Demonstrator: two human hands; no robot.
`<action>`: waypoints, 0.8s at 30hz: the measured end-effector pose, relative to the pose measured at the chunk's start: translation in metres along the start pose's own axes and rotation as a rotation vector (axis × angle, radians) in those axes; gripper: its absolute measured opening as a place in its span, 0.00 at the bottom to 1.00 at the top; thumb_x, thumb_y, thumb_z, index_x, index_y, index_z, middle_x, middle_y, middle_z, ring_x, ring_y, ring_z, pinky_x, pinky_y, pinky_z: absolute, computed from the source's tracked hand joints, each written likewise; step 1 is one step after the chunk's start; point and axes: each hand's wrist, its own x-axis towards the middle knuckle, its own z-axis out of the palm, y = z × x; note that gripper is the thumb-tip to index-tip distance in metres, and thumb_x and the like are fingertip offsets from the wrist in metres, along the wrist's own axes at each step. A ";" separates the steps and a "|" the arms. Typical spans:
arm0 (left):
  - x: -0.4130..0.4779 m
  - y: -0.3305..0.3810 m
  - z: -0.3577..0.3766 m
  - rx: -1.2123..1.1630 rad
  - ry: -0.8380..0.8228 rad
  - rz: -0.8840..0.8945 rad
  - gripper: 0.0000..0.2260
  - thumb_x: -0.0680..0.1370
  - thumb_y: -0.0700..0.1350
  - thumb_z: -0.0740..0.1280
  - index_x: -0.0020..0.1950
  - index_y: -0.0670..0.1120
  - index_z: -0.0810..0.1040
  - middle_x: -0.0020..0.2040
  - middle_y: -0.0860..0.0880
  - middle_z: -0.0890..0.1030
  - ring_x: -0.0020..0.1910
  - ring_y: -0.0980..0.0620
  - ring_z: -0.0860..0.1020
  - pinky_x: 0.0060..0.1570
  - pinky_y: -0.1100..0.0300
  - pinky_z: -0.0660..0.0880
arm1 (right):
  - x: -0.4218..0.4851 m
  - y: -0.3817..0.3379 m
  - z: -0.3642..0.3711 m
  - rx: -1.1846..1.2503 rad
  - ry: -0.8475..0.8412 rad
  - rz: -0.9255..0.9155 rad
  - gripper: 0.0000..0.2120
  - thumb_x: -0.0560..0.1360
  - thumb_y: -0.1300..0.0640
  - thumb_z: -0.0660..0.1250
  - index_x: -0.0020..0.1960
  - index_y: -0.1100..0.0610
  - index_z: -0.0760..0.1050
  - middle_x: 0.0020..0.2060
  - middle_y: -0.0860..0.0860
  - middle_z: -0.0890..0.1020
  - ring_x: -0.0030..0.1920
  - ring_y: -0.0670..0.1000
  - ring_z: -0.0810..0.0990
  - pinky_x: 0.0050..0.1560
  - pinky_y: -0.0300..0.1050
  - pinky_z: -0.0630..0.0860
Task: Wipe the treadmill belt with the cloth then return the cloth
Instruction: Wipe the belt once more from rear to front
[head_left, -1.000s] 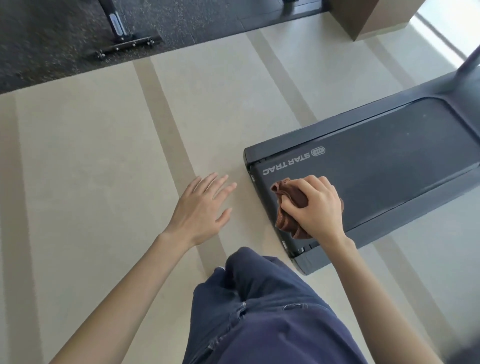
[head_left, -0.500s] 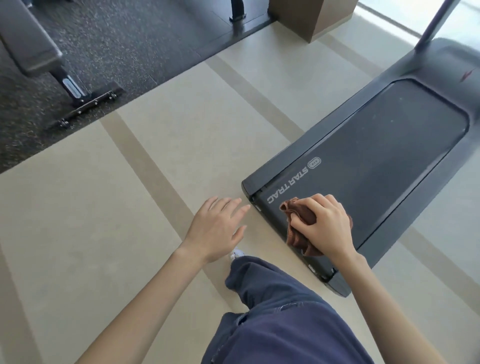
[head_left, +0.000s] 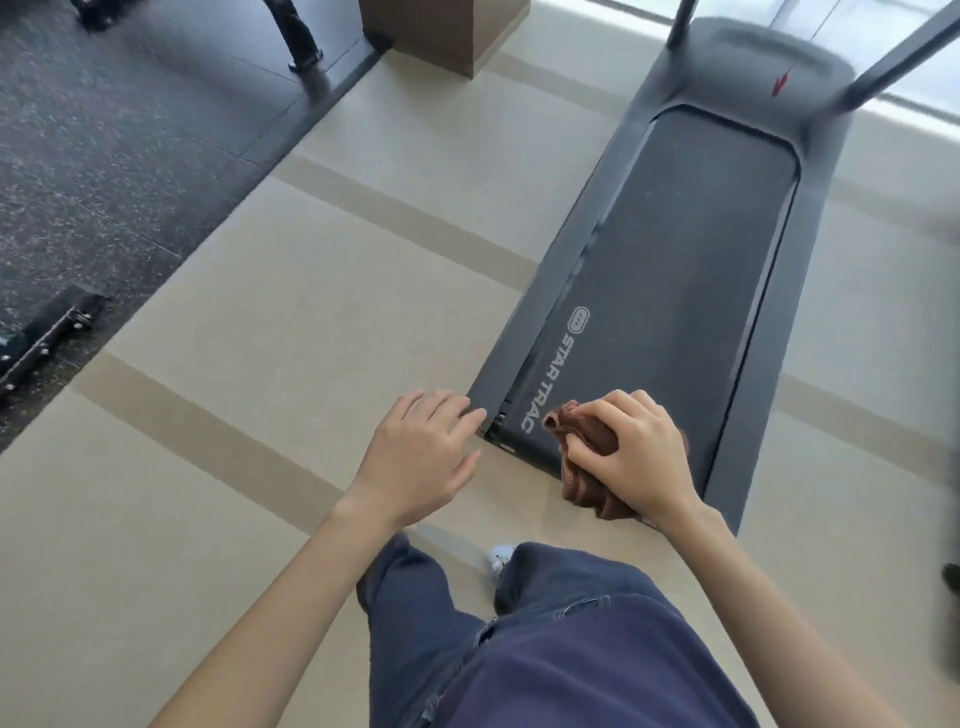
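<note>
A dark grey treadmill (head_left: 613, 249) runs away from me at the right, its black belt (head_left: 691, 270) marked STAR TRAC near the rear end. My right hand (head_left: 634, 457) is shut on a bunched brown cloth (head_left: 587, 483) that presses on the belt's near end. Part of the cloth is hidden under my fingers. My left hand (head_left: 421, 457) hovers open with fingers spread, its fingertips at the treadmill's near left corner.
Beige floor with tan stripes (head_left: 260, 364) lies all around. A dark speckled rubber mat (head_left: 104, 156) with bench feet (head_left: 47, 332) is at the left. A brown block (head_left: 441, 31) stands at the top. My legs in dark blue trousers (head_left: 519, 649) fill the bottom.
The view has swung, so the treadmill now points away from me. My right hand still holds the cloth at the belt's near end. My left hand has moved up to the treadmill's corner.
</note>
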 end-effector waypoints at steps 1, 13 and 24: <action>0.001 -0.014 0.002 -0.005 -0.019 0.024 0.19 0.74 0.53 0.58 0.57 0.46 0.81 0.53 0.48 0.82 0.54 0.48 0.78 0.55 0.53 0.70 | 0.002 -0.007 0.008 -0.009 0.011 0.033 0.14 0.70 0.43 0.62 0.45 0.49 0.80 0.38 0.45 0.79 0.41 0.51 0.73 0.42 0.48 0.72; 0.048 -0.183 -0.013 -0.059 -0.088 0.371 0.21 0.75 0.53 0.55 0.59 0.46 0.80 0.54 0.47 0.82 0.55 0.47 0.79 0.56 0.53 0.70 | 0.066 -0.144 0.064 -0.077 0.239 0.355 0.16 0.69 0.43 0.62 0.45 0.52 0.80 0.39 0.47 0.79 0.41 0.52 0.73 0.43 0.49 0.73; 0.146 -0.205 0.014 -0.086 -0.181 0.713 0.19 0.73 0.52 0.57 0.53 0.46 0.82 0.50 0.48 0.82 0.51 0.47 0.80 0.55 0.53 0.72 | 0.101 -0.147 0.091 -0.111 0.353 0.692 0.13 0.67 0.42 0.62 0.43 0.48 0.79 0.38 0.43 0.79 0.40 0.51 0.74 0.41 0.48 0.74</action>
